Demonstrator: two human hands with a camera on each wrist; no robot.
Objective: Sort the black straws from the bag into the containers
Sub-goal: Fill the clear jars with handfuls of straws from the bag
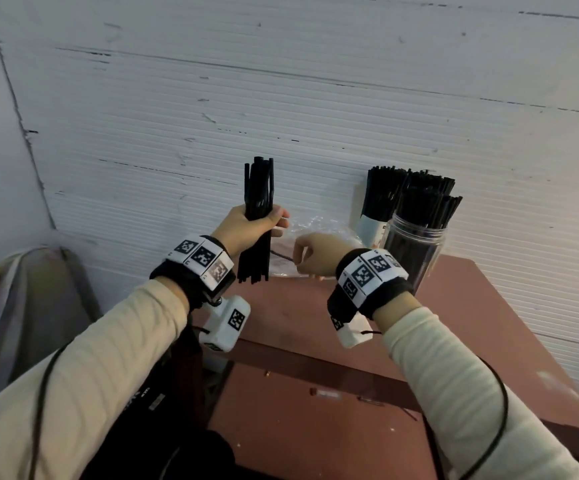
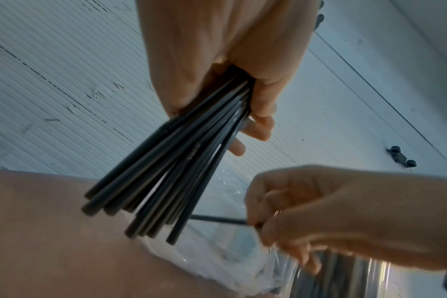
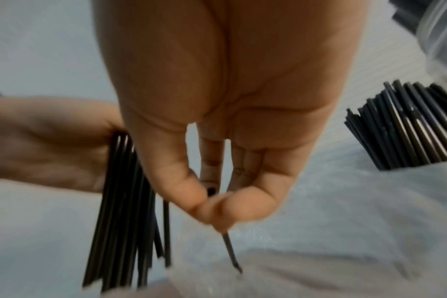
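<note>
Straws point(image 1: 259, 202) stand upright in a bundle gripped by the left hand point(image 1: 246, 230) above the table point(image 1: 315, 427). The right hand point(image 1: 315, 252) pinches one straw point(image 2: 217, 218) at the clear bag point(image 1: 319, 226) (crumpled). Two jars point(image 1: 416, 251) nearby already hold straws.
</note>
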